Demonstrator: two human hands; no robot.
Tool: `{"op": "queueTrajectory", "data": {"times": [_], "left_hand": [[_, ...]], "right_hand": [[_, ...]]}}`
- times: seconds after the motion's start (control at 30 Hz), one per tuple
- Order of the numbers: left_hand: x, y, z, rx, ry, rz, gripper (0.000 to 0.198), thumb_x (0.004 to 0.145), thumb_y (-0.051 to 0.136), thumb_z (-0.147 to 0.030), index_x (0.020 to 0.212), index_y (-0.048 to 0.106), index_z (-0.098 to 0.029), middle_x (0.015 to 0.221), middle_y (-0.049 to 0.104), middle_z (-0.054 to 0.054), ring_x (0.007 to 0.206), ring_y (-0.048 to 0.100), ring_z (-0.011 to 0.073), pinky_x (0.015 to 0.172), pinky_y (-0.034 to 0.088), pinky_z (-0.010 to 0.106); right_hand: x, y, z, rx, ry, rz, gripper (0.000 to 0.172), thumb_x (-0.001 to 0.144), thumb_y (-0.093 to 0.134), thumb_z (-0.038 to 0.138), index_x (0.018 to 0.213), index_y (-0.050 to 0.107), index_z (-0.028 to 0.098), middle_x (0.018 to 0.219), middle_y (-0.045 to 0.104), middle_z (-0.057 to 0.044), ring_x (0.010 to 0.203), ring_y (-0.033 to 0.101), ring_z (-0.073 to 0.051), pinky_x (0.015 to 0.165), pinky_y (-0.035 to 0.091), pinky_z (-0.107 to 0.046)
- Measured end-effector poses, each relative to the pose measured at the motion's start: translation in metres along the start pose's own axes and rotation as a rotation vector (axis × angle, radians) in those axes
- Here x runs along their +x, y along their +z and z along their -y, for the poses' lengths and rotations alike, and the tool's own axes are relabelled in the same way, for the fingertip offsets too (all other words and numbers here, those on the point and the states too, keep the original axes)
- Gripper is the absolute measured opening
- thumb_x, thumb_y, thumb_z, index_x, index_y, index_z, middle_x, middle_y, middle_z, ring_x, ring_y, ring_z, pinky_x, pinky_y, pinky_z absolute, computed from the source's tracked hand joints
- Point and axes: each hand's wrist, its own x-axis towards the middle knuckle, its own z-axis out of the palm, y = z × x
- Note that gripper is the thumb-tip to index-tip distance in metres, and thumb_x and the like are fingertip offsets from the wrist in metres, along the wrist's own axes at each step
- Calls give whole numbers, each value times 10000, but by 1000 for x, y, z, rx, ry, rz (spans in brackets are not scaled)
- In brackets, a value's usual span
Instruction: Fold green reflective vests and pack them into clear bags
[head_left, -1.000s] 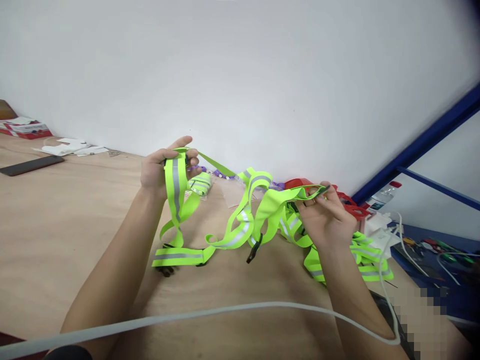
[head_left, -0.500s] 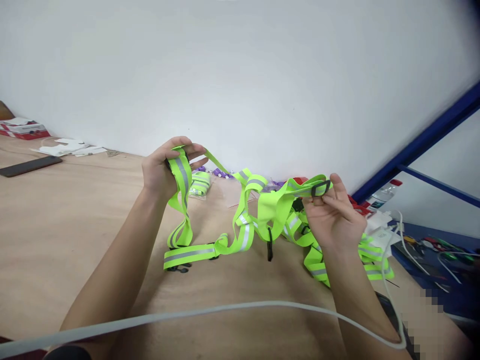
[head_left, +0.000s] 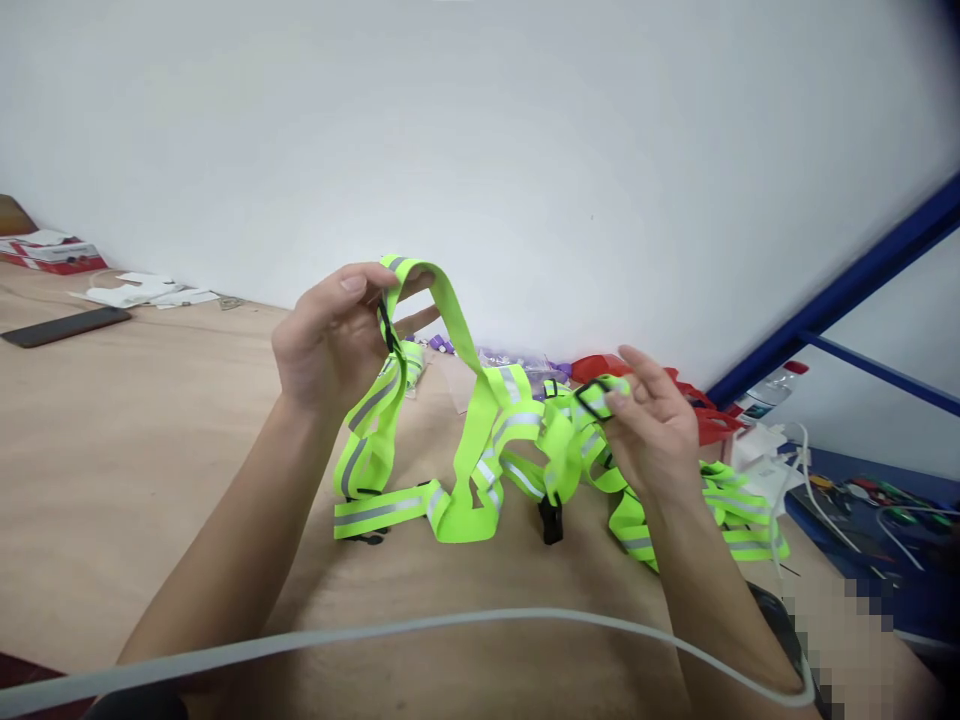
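Note:
A tangle of neon-green reflective strap (head_left: 472, 480) with silver stripes and black buckles hangs between my hands, its lower part near the wooden tabletop. My left hand (head_left: 337, 325) pinches an upper loop of it beside a black slider. Over at the right, my right hand (head_left: 656, 415) grips another stretch between thumb and fingers, at a black rectangular buckle (head_left: 592, 398). A black clip (head_left: 551, 520) dangles from the middle of the strap. More green reflective straps (head_left: 742, 515) lie in a heap behind and beyond my right forearm.
A white cable (head_left: 420, 622) crosses in front of me. Behind the straps are a red bag (head_left: 705, 420), a bottle (head_left: 772, 390) and purple items (head_left: 442, 344). A dark flat object (head_left: 67, 326), papers (head_left: 150, 290) and a red-white box (head_left: 52, 255) lie left. A blue metal frame (head_left: 840, 290) stands right.
My left hand has turned and lifted its strap into a taller loop. My right hand has moved slightly left and lower with its buckle, and the hanging middle section has shifted.

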Motion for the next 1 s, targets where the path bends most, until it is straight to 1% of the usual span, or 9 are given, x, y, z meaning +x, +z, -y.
{"op": "queueTrajectory", "data": {"times": [0.2,0.37,0.5,0.57,0.63,0.73,0.8,0.9,1.0], "left_hand": [[-3,4,-2,-27,68,-29,215,830,683,-288,1039,733,-289,1136,738,3,1402,481,326,1073,520,495],[-3,6,-3,2,41,-46,271,813,694,-284,1073,725,-351,1194,740,-14,1440,445,307,1042,548,435],[-4,9,-5,-32,17,-44,267,828,645,-251,1070,726,-327,1210,735,1,1431,460,305,1047,549,435],[-6,11,-6,-66,7,-34,281,849,598,-224,1086,722,-310,1164,748,11,1404,496,293,1052,549,445],[-8,14,-6,-95,-3,-19,294,865,571,-216,1107,716,-298,1101,761,22,1382,522,288,1054,547,461],[-11,19,-4,-96,-21,-4,272,863,603,-251,1107,709,-306,1107,761,20,1396,505,298,1073,531,468],[-13,21,-4,-80,-25,8,258,849,636,-277,1092,709,-318,1162,749,10,1420,475,307,1086,520,468],[-15,24,-3,-48,-27,20,258,842,645,-305,1090,709,-338,1222,728,-5,1439,449,318,1083,525,487],[-16,25,-1,-5,-53,15,283,837,642,-338,1113,702,-362,1224,725,-10,1437,446,340,1046,548,535]], "right_hand": [[-12,6,2,-543,121,451,435,834,709,304,1264,721,238,648,392,58,578,375,-114,548,364,-262],[-13,10,5,-646,276,871,409,890,619,313,1281,716,241,622,395,56,576,357,-114,548,328,-249],[-14,13,6,-662,352,1103,442,878,641,316,1314,695,272,654,505,47,558,393,-106,521,318,-236],[-16,16,3,-712,348,1127,393,876,663,360,1254,732,277,664,559,38,555,418,-111,514,322,-239],[-19,20,-2,-740,303,1061,343,873,682,396,1181,761,268,724,638,19,604,504,-132,565,396,-255],[-24,30,-14,-685,128,916,263,872,697,357,1106,755,250,977,733,-26,890,652,-199,834,504,-332],[-29,36,-22,-626,45,905,275,872,702,304,1141,717,250,1144,724,-40,1077,640,-226,976,480,-371],[-35,44,-30,-621,100,963,335,848,720,262,1179,674,247,1143,717,-38,987,646,-216,865,523,-346],[-39,50,-29,-673,183,1015,279,820,744,264,1094,700,237,907,695,-4,748,594,-171,661,490,-292]]}}
